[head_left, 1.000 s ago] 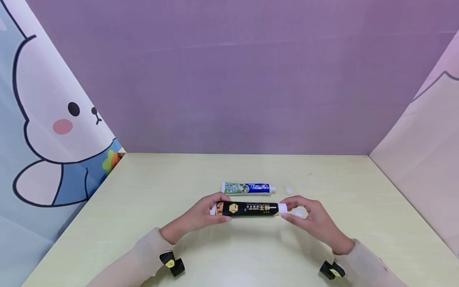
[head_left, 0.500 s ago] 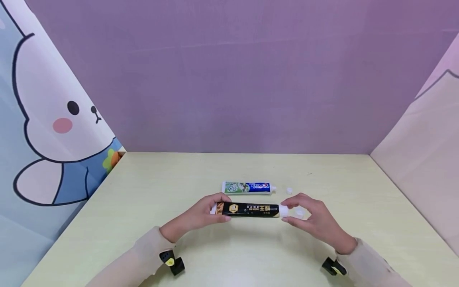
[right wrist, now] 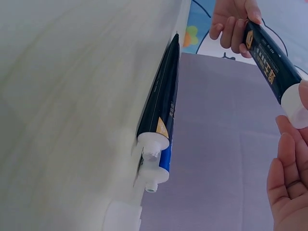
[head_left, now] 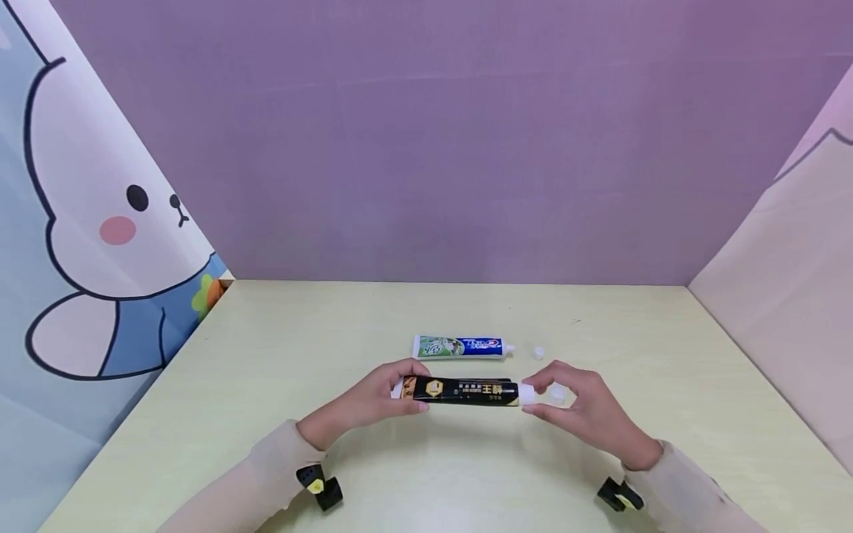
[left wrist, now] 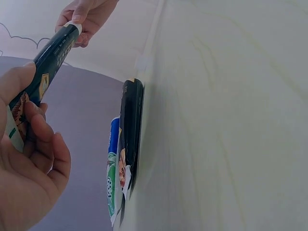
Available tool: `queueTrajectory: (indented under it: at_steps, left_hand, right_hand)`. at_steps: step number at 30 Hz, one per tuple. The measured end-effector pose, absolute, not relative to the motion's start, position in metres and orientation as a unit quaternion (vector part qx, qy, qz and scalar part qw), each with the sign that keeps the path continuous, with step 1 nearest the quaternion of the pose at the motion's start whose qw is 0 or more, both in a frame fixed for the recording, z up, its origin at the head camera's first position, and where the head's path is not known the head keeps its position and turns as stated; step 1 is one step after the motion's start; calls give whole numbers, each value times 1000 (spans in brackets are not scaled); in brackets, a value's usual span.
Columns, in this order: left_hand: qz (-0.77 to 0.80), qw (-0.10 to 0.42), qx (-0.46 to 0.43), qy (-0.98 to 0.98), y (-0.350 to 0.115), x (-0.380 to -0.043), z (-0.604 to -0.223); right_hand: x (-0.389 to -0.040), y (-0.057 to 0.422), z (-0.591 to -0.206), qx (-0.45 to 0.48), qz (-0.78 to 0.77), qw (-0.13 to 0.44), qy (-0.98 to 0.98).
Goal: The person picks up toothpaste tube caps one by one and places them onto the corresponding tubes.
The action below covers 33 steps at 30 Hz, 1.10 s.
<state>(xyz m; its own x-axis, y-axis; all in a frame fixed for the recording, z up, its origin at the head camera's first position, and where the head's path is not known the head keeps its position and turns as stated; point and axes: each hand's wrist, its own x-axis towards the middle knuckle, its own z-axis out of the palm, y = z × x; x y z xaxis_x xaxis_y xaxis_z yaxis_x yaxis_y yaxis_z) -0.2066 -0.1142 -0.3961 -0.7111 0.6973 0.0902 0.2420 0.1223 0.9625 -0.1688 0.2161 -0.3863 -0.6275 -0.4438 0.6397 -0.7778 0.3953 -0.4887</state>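
A black toothpaste tube [head_left: 460,391] with gold lettering is held level above the table, crossing in front of me. My left hand [head_left: 373,397] grips its flat tail end, thumb toward me and fingers on the far side. At the other end, the thumb and index finger of my right hand [head_left: 586,407] pinch its white cap [head_left: 527,394]. A second black toothpaste tube [right wrist: 159,103] lies below, uncapped with its nozzle bare, mostly hidden in the head view. Beyond it lies a blue-green toothpaste tube [head_left: 460,347], also uncapped.
A small white cap [head_left: 538,353] sits beside the blue-green tube's nozzle. A larger whitish cap [head_left: 557,396] shows through the gap of my right hand. The pale table [head_left: 300,326] meets a purple backdrop [head_left: 426,148], with printed cloth panels at both sides.
The held tube's cap end has dipped slightly, so an edge of the black tube beneath shows behind it. My right fingers have shifted a little at the cap; the left hand keeps its grip.
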Motion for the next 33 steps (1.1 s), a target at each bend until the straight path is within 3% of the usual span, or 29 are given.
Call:
queueTrajectory:
  at_steps: [22, 33]
  left_hand:
    - [556, 178, 326, 744, -116, -201, -395]
    - [560, 174, 311, 748, -113, -202, -397]
  right_hand:
    - [-156, 212, -375, 282, 416, 99, -859]
    - [-163, 213, -380, 271, 457, 80, -843]
